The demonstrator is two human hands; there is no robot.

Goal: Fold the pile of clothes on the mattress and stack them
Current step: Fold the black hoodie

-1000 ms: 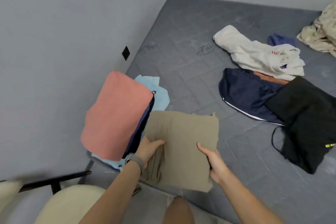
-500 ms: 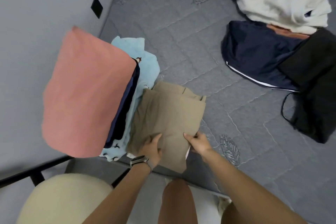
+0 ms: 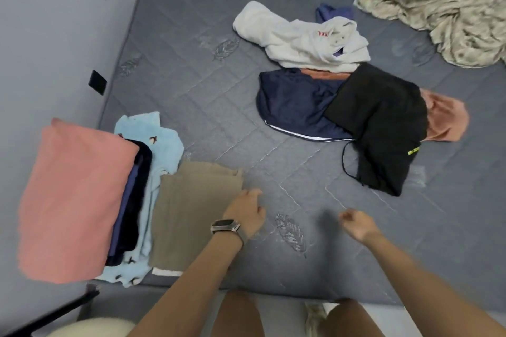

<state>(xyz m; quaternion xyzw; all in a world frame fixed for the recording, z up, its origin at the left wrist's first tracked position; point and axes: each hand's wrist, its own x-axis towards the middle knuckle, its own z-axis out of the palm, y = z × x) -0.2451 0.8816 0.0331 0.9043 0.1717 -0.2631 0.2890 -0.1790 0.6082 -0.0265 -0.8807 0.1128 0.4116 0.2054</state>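
Head view looks down on a grey quilted mattress [image 3: 208, 107] set against a pale wall [image 3: 54, 22]. At its near left corner sits a stack of folded clothes: a salmon-pink piece [image 3: 74, 200] on top, dark navy layers [image 3: 131, 205] showing at its right edge, and a light blue garment [image 3: 161, 145] with small dark motifs underneath. Just beside the stack, touching the blue garment, lies a folded khaki garment [image 3: 191, 213], flat on the mattress.

The left hand [image 3: 246, 213], with a watch [image 3: 225, 226] on the wrist, rests at the right edge of the khaki piece, its fingers loosely bent and holding nothing. The right hand [image 3: 356, 224] hovers above bare mattress, well apart from any cloth, fingers loosely curled and empty.

Farther back on the right is the unfolded pile: a white garment [image 3: 298, 38], a small blue piece [image 3: 332, 12] behind it, a navy garment [image 3: 295, 104] with a white stripe, a black one [image 3: 380, 123] overlapping it, and an orange-pink one [image 3: 443, 117] poking out from under the black. A crumpled patterned cream sheet [image 3: 443, 0] fills the far right corner. The person's bare knees [image 3: 238, 312] show at the bottom edge.
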